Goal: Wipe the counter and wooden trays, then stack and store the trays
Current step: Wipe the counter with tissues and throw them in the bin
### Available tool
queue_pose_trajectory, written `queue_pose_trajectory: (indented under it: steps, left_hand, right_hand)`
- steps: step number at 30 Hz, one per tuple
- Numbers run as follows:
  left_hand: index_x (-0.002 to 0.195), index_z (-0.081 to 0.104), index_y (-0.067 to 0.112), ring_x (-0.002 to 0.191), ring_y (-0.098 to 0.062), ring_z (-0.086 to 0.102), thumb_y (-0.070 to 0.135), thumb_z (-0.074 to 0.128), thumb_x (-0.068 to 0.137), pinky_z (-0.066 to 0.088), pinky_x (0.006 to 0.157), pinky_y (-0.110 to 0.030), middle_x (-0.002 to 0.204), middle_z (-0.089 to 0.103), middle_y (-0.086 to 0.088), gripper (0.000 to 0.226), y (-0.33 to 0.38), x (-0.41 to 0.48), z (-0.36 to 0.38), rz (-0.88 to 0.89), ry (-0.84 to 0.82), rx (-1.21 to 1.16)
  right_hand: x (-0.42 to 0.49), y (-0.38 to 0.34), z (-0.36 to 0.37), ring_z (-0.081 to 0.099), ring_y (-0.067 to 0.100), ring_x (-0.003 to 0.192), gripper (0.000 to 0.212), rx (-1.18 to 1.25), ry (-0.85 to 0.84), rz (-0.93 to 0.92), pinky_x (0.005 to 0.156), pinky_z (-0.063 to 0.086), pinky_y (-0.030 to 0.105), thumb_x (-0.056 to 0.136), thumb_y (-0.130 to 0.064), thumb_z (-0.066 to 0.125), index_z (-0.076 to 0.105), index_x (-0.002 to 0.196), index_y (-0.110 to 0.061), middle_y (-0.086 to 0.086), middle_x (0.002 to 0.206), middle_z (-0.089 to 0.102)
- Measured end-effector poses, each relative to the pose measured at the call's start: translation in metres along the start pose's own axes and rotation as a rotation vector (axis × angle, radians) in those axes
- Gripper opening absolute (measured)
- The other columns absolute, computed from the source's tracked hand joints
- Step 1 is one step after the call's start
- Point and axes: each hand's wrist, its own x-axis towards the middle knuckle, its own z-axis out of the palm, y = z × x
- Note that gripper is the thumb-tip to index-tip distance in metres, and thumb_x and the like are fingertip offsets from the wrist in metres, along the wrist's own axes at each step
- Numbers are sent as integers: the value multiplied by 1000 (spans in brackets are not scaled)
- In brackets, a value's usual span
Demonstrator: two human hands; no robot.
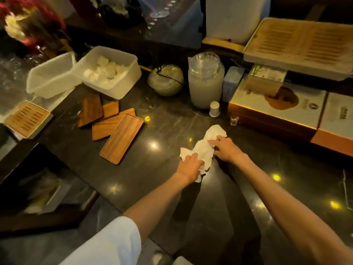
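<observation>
A crumpled white cloth lies on the dark marble counter. My left hand grips its near end. My right hand presses on its middle from the right, fingers bent over the fabric. Left of the cloth lie several flat wooden trays: the nearest one is angled toward me, another partly under it, and two more overlap behind.
Two white plastic tubs stand at the back left, a slatted bamboo tray at far left. A glass jar, round bowl, small white bottle, shot glass and boxes line the back and right.
</observation>
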Motion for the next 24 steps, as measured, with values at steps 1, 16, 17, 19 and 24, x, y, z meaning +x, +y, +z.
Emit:
queue_pose_trajectory:
  steps: [1, 16, 17, 19, 24]
  left_hand:
    - [135, 49, 21, 135, -33, 34, 19, 57, 94, 38, 106, -50, 150, 30, -10, 42, -3, -1, 6, 4, -4, -16]
    - [87, 46, 16, 107, -31, 52, 22, 60, 90, 40, 80, -31, 109, 60, -15, 16, -42, -66, 45, -53, 61, -256]
    - [86, 45, 16, 102, -33, 54, 18, 59, 90, 39, 77, -31, 106, 60, -16, 15, -43, -70, 45, -53, 74, -265]
    - [93, 49, 11, 97, -34, 57, 13, 58, 89, 44, 76, -37, 105, 60, -17, 10, -48, -80, 46, -51, 110, -324]
    - [128, 54, 13, 112, -28, 48, -1, 54, 90, 43, 101, -32, 121, 38, -10, 41, -60, -97, 53, 23, 163, -425]
  right_hand:
    - [0, 3, 8, 30, 33, 139, 47, -21, 14, -18, 110, 36, 48, 94, -26, 55, 47, 140, -31, 5, 152, 33]
    - [-106, 26, 73, 52, 26, 89, 14, 349, 446, 49, 74, 43, 33, 80, -8, 61, 50, 77, -16, 1, 89, 54]
    - [-116, 24, 77, 52, 24, 85, 18, 397, 439, 45, 70, 41, 30, 78, -5, 61, 48, 74, -17, -1, 86, 51]
    - [-134, 16, 83, 52, 20, 80, 25, 468, 425, 59, 65, 36, 24, 76, -3, 60, 44, 71, -21, -6, 83, 47]
    - [-171, -6, 97, 49, 13, 83, 26, 630, 416, 111, 67, 37, 21, 74, -4, 61, 52, 82, -26, -3, 91, 51]
